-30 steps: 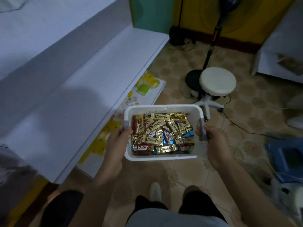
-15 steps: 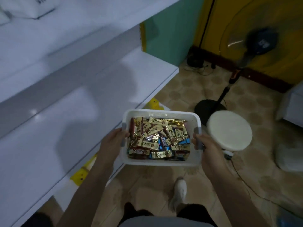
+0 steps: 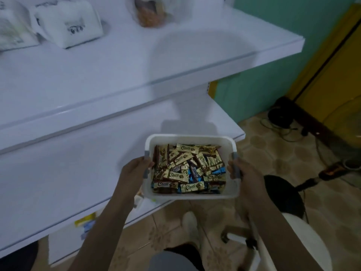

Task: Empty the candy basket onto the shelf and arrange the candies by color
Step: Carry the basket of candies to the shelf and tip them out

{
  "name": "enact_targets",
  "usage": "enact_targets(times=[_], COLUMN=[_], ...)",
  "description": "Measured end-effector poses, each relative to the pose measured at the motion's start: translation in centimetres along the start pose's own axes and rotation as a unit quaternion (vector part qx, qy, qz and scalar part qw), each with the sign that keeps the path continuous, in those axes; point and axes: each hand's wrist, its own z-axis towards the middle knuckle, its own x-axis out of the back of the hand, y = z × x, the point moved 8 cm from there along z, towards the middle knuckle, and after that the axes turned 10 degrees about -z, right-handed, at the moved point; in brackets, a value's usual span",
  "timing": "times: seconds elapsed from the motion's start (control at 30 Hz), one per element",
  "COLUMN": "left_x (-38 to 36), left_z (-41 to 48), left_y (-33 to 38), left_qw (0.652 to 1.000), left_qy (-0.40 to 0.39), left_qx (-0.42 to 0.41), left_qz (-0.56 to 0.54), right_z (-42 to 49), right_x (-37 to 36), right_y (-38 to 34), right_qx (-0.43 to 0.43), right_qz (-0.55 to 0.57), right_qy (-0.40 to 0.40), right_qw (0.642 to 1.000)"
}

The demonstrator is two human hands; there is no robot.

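Observation:
A white plastic candy basket is held level over the front right corner of the middle white shelf. It is full of candies in gold, brown and blue wrappers, many marked "Choco". My left hand grips the basket's left grey handle. My right hand grips the right grey handle. Both forearms reach in from the bottom of the view.
An upper white shelf carries white bags and a clear packet of snacks. A white round stool stands at the lower right, a fan's black base behind it. Cables lie on the tiled floor by the green wall.
The basket has risen and moved left, from over the floor to over the middle shelf's corner. My view has lifted, so the upper shelf with its bags now shows.

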Motion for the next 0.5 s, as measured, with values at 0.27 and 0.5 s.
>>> enact_targets(times=[0.27,0.5], left_x=[-8.3,-11.2], left_z=[9.0,10.5], left_y=[2.7,3.0], left_qw=[0.999,0.998], left_qy=[0.001,-0.009], left_qx=[0.035,0.048], left_qz=[-0.016,-0.036], right_z=[10.5,16.9], right_x=[0.5,-0.6], right_y=[-7.4,-11.5], right_qx=[0.043,0.061], right_qz=[-0.069,-0.131], right_qy=[0.020,0.003], right_qw=[0.996,0.990])
